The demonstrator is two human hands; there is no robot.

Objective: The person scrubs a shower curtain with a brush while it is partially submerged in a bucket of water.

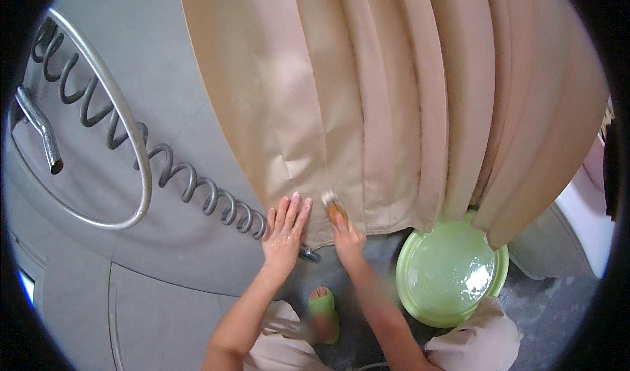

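Observation:
A beige-pink curtain (pixel 339 100) hangs in long folds before me, with dark specks along several of its creases. My left hand (pixel 285 226) lies flat against its lower left part, fingers spread; whitish wet traces show on the skin. To the right of it, my right hand (pixel 348 238) grips a small scrubbing brush (pixel 334 207) by its brownish handle. The brush's pale bristles meet the cloth a little above the bottom hem. Whether the bristles press hard cannot be seen.
A light green basin (pixel 402 272) of cloudy water stands at the lower right, under the curtain's hem. On the left are a grey coiled hose (pixel 189 181), a silvery tube loop (pixel 140 159) and a bent metal pipe (pixel 44 130). Below me is a green slipper (pixel 322 302) on a foot.

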